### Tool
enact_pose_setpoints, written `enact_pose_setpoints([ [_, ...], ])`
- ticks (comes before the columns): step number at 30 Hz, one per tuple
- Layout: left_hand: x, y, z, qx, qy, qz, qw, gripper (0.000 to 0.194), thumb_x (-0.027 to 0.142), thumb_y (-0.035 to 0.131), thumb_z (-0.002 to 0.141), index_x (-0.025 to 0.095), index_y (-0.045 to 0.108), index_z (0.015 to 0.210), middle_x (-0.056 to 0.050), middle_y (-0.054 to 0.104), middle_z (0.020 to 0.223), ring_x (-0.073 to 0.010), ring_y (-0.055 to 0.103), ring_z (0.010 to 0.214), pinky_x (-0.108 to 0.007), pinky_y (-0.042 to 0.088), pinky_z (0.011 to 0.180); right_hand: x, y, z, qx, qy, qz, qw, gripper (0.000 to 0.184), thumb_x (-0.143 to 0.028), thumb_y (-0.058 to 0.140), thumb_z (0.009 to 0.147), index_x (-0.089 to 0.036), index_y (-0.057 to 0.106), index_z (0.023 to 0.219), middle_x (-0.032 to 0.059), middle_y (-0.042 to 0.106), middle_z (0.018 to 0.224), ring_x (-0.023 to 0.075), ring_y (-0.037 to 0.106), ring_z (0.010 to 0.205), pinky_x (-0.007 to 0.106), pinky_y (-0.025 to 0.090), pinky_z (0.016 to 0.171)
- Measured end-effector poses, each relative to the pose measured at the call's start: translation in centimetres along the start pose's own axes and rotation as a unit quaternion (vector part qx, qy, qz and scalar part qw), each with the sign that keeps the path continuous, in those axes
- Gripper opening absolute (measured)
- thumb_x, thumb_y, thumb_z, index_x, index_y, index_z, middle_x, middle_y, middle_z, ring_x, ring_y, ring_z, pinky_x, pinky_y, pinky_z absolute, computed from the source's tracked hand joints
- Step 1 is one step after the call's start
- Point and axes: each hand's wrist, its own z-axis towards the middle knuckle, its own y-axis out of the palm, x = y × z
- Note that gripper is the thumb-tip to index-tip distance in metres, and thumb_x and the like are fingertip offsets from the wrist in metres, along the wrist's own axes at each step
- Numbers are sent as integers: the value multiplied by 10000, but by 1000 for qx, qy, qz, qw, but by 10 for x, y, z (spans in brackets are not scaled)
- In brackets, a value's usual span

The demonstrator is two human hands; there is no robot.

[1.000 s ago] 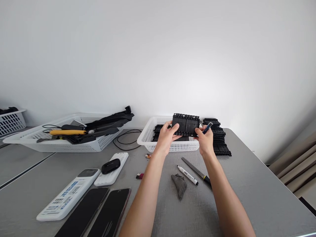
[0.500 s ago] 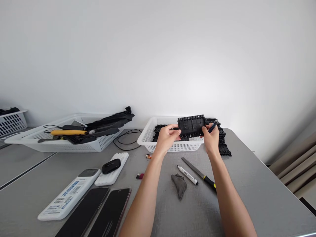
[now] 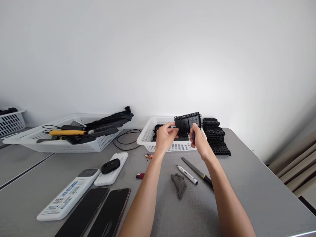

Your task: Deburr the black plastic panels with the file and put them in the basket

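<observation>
My left hand (image 3: 165, 136) is closed on the left end of a black ribbed plastic panel (image 3: 187, 121), held up over a white basket (image 3: 148, 136) that holds more black panels. My right hand (image 3: 199, 141) is curled around a dark pen-like tool (image 3: 194, 135), its tip pointing up at the panel's lower edge. A stack of the same black panels (image 3: 215, 135) stands on the grey table just right of the basket.
Near my arms lie a white marker (image 3: 187, 175), a flat file with a yellow and black handle (image 3: 196, 171) and a grey cloth (image 3: 179, 185). Two phones (image 3: 98, 212), a white remote (image 3: 67, 194) and a power bank (image 3: 112, 168) lie left. A tool-filled basket (image 3: 66, 133) stands farther left.
The panel has shifted left and tilted. My right hand has let go of its right end and come in under its lower edge, still holding the tool.
</observation>
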Motion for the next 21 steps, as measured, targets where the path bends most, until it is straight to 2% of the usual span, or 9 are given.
enact_pose_setpoints([
  [4,3,1,-1,-20,23,9,1000,290,355,674,751,157,651,962,-60,745,782,-205,704,668,-336,591,675,10,11,7,-56,73,26,995,382,-573,425,833,-222,389,688,-51,310,605,96,247,503,227,165,437],
  [8,9,1,-3,-30,42,22,998,262,347,658,762,160,648,946,-73,754,807,-217,712,703,-324,577,673,17,15,12,-65,90,61,992,329,-508,466,769,-216,364,656,-60,287,590,78,213,487,213,130,426],
  [13,13,2,-5,-24,61,62,996,230,316,643,768,162,649,939,-90,762,875,-218,719,753,-291,553,657,16,15,12,-104,136,105,980,296,-482,434,736,-214,365,633,-58,275,568,78,216,475,205,111,419],
  [21,22,5,-11,-51,91,76,992,151,247,604,798,175,660,917,-55,761,837,-192,722,727,-268,560,669,13,15,13,-102,173,136,970,247,-435,398,714,-211,362,618,-57,275,559,76,203,461,192,90,407],
])
